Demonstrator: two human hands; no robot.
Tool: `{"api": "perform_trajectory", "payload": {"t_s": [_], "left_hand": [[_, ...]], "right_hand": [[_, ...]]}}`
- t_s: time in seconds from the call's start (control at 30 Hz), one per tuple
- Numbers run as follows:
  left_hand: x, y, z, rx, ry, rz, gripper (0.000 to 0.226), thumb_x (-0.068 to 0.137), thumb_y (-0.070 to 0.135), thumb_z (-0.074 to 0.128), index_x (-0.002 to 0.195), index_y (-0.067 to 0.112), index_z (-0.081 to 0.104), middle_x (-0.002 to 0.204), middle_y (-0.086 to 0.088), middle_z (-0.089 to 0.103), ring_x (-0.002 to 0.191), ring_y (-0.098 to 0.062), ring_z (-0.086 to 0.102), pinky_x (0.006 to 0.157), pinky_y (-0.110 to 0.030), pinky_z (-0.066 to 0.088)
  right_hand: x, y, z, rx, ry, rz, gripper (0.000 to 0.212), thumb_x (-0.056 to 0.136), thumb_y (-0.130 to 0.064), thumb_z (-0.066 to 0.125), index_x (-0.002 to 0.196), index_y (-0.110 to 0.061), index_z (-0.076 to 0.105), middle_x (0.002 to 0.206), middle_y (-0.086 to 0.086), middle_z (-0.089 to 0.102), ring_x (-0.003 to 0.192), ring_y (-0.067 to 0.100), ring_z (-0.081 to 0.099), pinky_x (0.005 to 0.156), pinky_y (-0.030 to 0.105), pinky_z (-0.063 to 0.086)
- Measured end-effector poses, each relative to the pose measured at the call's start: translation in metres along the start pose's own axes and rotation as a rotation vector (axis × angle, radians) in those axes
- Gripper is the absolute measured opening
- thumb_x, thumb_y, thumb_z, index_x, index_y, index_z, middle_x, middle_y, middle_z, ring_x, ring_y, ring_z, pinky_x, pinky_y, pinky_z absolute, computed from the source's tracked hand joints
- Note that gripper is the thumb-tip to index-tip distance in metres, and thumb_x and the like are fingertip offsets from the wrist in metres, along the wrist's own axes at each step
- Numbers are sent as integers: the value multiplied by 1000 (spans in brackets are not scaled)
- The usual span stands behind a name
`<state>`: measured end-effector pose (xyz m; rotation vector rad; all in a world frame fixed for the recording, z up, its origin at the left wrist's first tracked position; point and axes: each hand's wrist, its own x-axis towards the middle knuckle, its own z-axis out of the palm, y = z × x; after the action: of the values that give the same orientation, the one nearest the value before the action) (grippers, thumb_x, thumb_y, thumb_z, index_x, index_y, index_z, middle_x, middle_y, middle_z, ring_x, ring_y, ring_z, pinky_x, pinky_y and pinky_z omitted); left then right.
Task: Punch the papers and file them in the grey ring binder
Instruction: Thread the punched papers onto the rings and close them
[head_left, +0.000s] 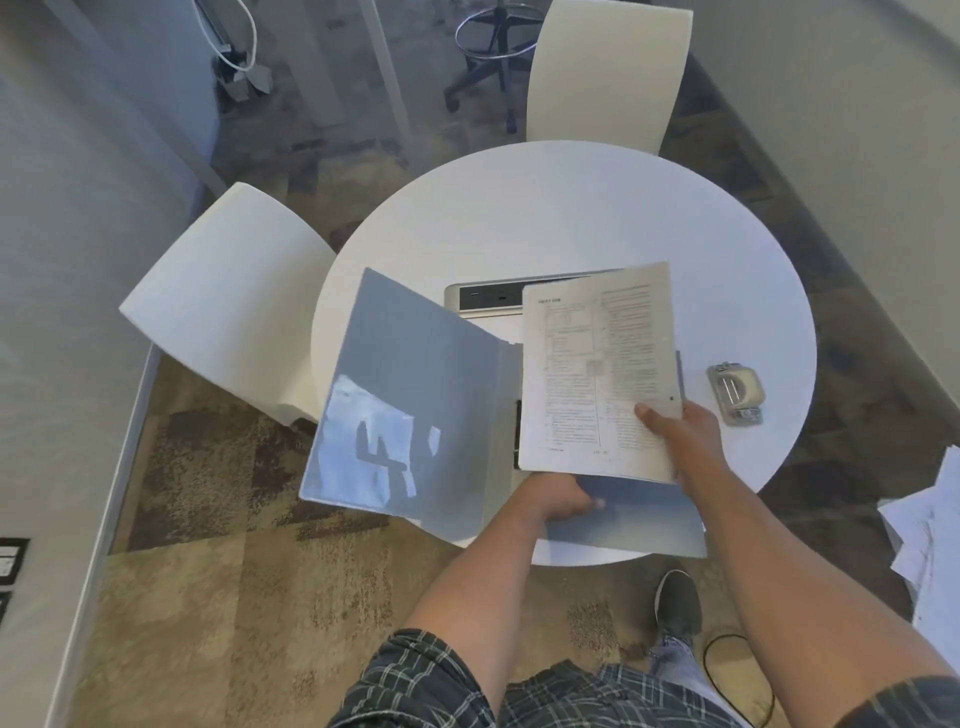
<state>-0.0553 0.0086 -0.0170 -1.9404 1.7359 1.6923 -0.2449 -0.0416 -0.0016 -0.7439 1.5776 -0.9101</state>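
Note:
The grey ring binder (410, 395) lies open on the round white table (571, 223), its left cover tilted up past the table's left edge. Its black ring mechanism (518, 431) shows along the spine. My right hand (680, 436) pinches a stack of printed papers (597, 369) at the lower right corner and holds it above the binder's right half. My left hand (561, 499) rests on the binder's right cover near the front edge, fingers curled at the paper's bottom. A grey hole punch (736, 395) sits on the table to the right.
A grey power strip box (488, 299) is set in the table behind the binder. Two white chairs stand at the left (228, 296) and at the back (608, 73). Loose white sheets (930, 540) lie at the far right. My shoe (675, 603) stands under the table's front edge.

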Motion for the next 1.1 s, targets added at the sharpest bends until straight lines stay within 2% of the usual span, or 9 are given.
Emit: {"api": "perform_trajectory", "payload": {"t_s": [0.1, 0.2, 0.3, 0.4, 0.47, 0.53, 0.7, 0.87, 1.1], "left_hand": [[-4, -11, -5, -126, -5, 13, 54, 93, 23, 67, 145, 24, 54, 147, 1, 55, 133, -23, 51, 113, -38, 42], [-9, -22, -16, -515, 103, 35, 33, 93, 3, 63, 125, 9, 66, 111, -3, 65, 100, -20, 60, 88, -38, 54], [-13, -22, -33, -780, 148, 29, 19, 87, 23, 73, 104, 14, 74, 102, -10, 76, 93, -30, 71, 80, -42, 58], [-15, -19, -46, -732, 285, 17, 19, 85, 27, 74, 101, 17, 78, 99, -4, 80, 95, -24, 75, 85, -47, 62], [-16, -17, -52, -651, 463, 45, 5, 83, 17, 75, 79, 14, 76, 78, 5, 77, 69, -5, 68, 62, -30, 57], [-19, -15, -59, -480, 660, 85, 22, 86, 15, 69, 65, 17, 63, 59, 11, 64, 53, 0, 51, 48, -20, 39], [-19, -39, -73, 322, 880, 99, 17, 96, 24, 56, 96, 13, 70, 99, -1, 69, 93, -22, 60, 74, -29, 41], [-28, -57, -65, 369, 734, 17, 47, 100, 42, 50, 140, 19, 53, 150, -1, 50, 141, -23, 42, 106, -45, 39], [-35, -78, -52, 431, 650, -117, 61, 94, 53, 50, 146, 21, 47, 162, -1, 37, 147, -24, 34, 104, -49, 39]], "right_hand": [[3, 8, 3, -30, -36, 71, 31, 87, -9, 79, 116, -3, 70, 110, 14, 75, 93, 33, 73, 90, 49, 59], [3, 10, 5, -16, -75, 120, 28, 89, -8, 77, 115, -6, 68, 106, 10, 73, 87, 28, 72, 85, 44, 58], [5, 14, 7, -27, -117, 170, 30, 88, -10, 79, 116, -5, 69, 106, 9, 75, 91, 33, 74, 86, 49, 60], [6, 20, 9, -68, -137, 169, 35, 83, -17, 83, 115, -9, 71, 107, 7, 78, 93, 34, 76, 87, 54, 60], [4, 22, 12, -89, -172, 148, 31, 85, -16, 81, 114, -9, 72, 106, 6, 78, 90, 30, 76, 81, 47, 62], [-2, 20, 15, -96, -193, 127, 22, 89, -13, 77, 111, -11, 72, 98, 0, 77, 83, 22, 74, 66, 33, 58], [1, 25, 24, -83, -225, 140, 28, 87, -15, 79, 113, -11, 72, 105, 4, 78, 93, 31, 76, 81, 49, 61], [6, 21, 33, -108, -273, 113, 24, 86, -13, 80, 109, -15, 74, 105, 4, 79, 93, 30, 77, 87, 52, 60], [27, 4, 43, -197, -359, 80, 25, 86, -15, 80, 110, -14, 75, 105, 5, 79, 92, 30, 77, 83, 47, 61]]}}
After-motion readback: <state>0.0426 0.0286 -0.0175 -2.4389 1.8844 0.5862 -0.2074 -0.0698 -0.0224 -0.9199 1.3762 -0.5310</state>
